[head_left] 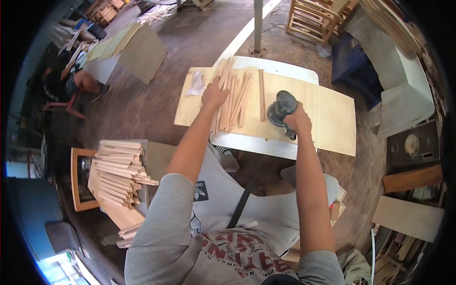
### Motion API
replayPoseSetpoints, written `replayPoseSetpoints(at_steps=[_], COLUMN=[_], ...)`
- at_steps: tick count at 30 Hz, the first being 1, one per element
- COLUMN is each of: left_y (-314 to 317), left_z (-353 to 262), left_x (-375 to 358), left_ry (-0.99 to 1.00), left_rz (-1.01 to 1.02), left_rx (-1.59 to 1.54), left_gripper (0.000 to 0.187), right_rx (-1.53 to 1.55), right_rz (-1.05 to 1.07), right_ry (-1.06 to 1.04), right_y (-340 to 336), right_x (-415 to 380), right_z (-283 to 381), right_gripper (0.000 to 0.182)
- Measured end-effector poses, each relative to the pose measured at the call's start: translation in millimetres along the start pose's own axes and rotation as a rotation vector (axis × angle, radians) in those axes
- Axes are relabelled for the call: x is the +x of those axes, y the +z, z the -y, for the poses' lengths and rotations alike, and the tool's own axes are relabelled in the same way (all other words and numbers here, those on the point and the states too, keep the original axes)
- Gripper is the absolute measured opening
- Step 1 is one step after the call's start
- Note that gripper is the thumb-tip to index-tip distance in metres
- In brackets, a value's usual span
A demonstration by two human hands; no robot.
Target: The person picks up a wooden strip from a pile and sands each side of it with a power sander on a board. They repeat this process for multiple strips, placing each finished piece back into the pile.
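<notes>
My right hand (299,119) is closed around a dark electric sander (281,108), which rests on the pale plywood board (327,118). My left hand (215,95) lies over the left side of a bunch of thin wooden strips (232,104) on the same board; its fingers are wrapped on a strip at the upper left. One separate strip (262,95) lies upright in view between the bunch and the sander. A clear plastic bag (195,83) sits left of my left hand.
Stacked wooden strips (118,171) lie at my lower left beside a wooden frame (76,190). A person (85,81) sits at the far left. A metal post (258,28) stands behind the board. Wooden chairs (313,21) and a blue table (354,66) are at the upper right.
</notes>
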State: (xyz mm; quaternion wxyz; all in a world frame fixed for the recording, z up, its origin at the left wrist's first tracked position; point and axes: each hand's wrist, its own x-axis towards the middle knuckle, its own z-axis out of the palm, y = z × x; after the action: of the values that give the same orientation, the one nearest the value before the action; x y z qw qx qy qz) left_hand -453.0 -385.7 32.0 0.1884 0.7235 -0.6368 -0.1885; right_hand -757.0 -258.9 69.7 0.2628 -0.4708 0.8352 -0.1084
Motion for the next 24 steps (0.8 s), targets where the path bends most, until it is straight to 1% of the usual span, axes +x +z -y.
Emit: replayPoseSetpoints(at_steps=[1, 4, 7, 8, 11, 14, 17, 20, 23, 24], left_y=[12, 52, 76, 101, 133, 147, 133, 113, 97, 94], left_z=[-10, -6, -40, -42, -88, -92, -71, -47, -46, -44], left_x=[-6, -12, -16, -15, -51, -56, -52, -51, -69, -78], left_ry=[-0.046, 0.244, 0.482, 0.543, 0.249, 0.267, 0.357, 0.318, 0.235, 0.234], left_rz=[0.021, -0.310, -0.189, -0.074, 0.219, 0.119, 0.130, 0.270, 0.366, 0.376], left_rx=[0.086, 0.257, 0.214, 0.079, 0.215, 0.282, 0.327, 0.393, 0.431, 0.425], left_gripper=[0.071, 0.060, 0.047, 0.044, 0.040, 0.035, 0.033, 0.036, 0.037, 0.038], right_rx=[0.013, 0.030, 0.046, 0.057, 0.078, 0.084, 0.096, 0.109, 0.107, 0.100], right_rz=[0.005, -0.001, -0.002, 0.001, -0.001, -0.007, -0.025, -0.035, -0.057, -0.062], right_ry=[-0.006, -0.002, -0.006, -0.009, -0.006, -0.007, -0.027, -0.039, -0.069, -0.083], right_y=[1, -1, 0, 1, 1, -2, -2, 0, 4, 5], right_x=[0, -2, 2, 3, 1, -1, -5, -10, -9, -11], right_z=[-2, -5, -7, -7, -7, -9, -15, -19, -26, -30], right_gripper=[0.075, 0.074, 0.074, 0.074, 0.076, 0.077, 0.078, 0.079, 0.080, 0.080])
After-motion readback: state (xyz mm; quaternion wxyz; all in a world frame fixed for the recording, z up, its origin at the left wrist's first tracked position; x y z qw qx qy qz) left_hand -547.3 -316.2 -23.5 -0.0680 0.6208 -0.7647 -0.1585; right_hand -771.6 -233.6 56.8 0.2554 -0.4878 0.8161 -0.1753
